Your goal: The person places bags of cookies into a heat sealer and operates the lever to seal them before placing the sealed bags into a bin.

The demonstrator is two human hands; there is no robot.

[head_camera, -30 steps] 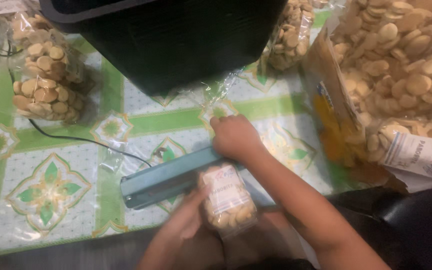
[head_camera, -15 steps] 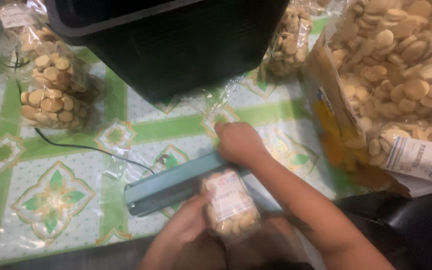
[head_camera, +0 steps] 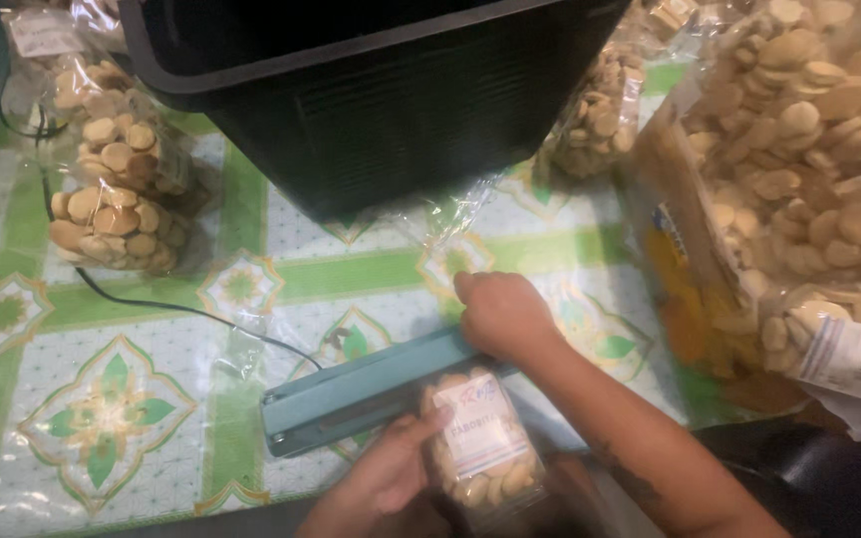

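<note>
The sealer (head_camera: 371,391) arm is pressed down by the right hand (head_camera: 503,317), palm flat, fingers unclenched, while the bag (head_camera: 480,450), mouth under the arm, is gripped by the left hand (head_camera: 388,476) just below the sealer.

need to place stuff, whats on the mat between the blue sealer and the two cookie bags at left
In the head view, only a black cord crosses the patterned mat between the blue sealer and the cookie bags.

Single head-worn view, looking steeply down, close above patterned floor mat (head_camera: 132,399), hands near bottom edge
</note>
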